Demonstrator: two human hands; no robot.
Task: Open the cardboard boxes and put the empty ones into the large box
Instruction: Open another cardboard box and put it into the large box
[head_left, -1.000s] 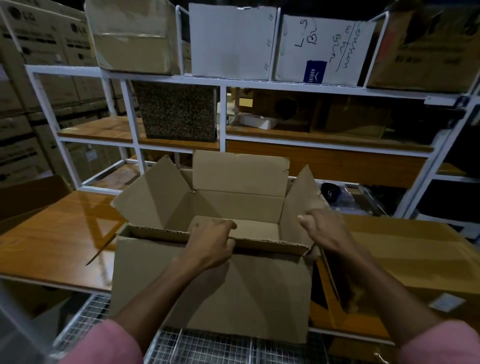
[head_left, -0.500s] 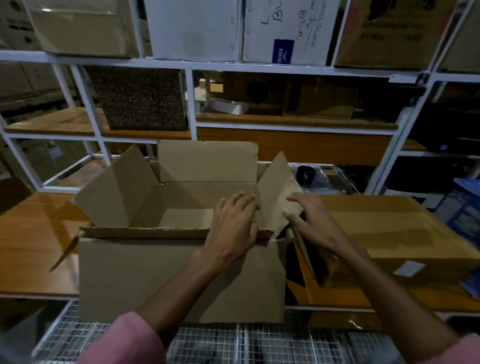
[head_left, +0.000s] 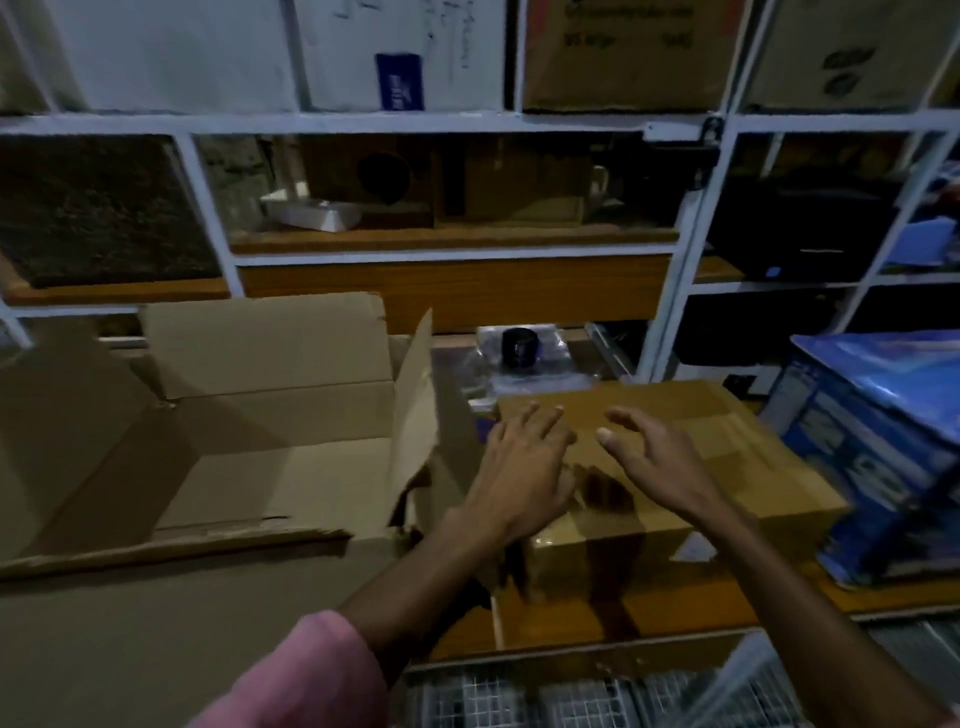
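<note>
The large cardboard box (head_left: 156, 613) stands open at the left, its flaps up and its inside bare. To its right a closed, taped cardboard box (head_left: 727, 457) lies on the wooden table. My left hand (head_left: 524, 467) reaches over the closed box's near left part with fingers spread and straight. My right hand (head_left: 654, 457) hovers over the top of the same box, fingers spread. Neither hand holds anything; whether they touch the box top is unclear.
A blue printed box (head_left: 878, 457) sits tilted at the right, against the closed box. Behind it lies a black round object in clear plastic (head_left: 519, 348). White metal shelving (head_left: 467, 124) with more boxes rises behind. A wire mesh surface (head_left: 571, 696) runs along the near edge.
Both hands left the rim of the large open box and moved right, over the closed box. The view swung to the right, bringing the blue box into sight.
</note>
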